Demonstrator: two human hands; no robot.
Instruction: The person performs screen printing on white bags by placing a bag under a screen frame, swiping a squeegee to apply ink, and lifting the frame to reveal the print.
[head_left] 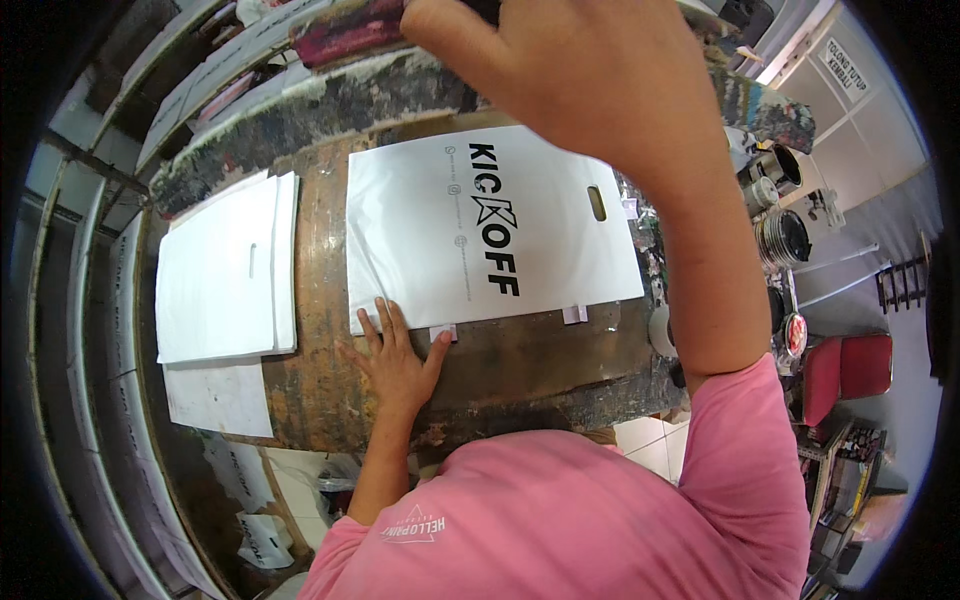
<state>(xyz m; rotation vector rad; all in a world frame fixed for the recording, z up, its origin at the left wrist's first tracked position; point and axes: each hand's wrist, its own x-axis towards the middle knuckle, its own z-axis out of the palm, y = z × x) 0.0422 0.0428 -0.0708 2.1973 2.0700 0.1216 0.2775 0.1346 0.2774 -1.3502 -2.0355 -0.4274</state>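
A white plastic bag (400, 210) with black printing and a die-cut handle hole lies flat on a worn wooden table (320, 300). My left hand (395, 365) rests at its near left corner, fingers spread, the fingertips touching the bag's edge. Small pale tabs (574, 315) sit along the bag's near edge. My right hand (610, 70) is raised at the top of the view, over the bag's far side, with its thumb out to the left; its other fingers run out of the picture, so what it touches is hidden. Behind it stretches a paint-stained frame bar (330, 110).
A stack of blank white bags (215, 280) lies at the table's left. Drying racks (90, 300) holding printed bags stand further left. Cans and tubs (782, 238) line the right edge, with a red chair (845, 375) beyond. A maroon-stained bar (345, 35) is at the far side.
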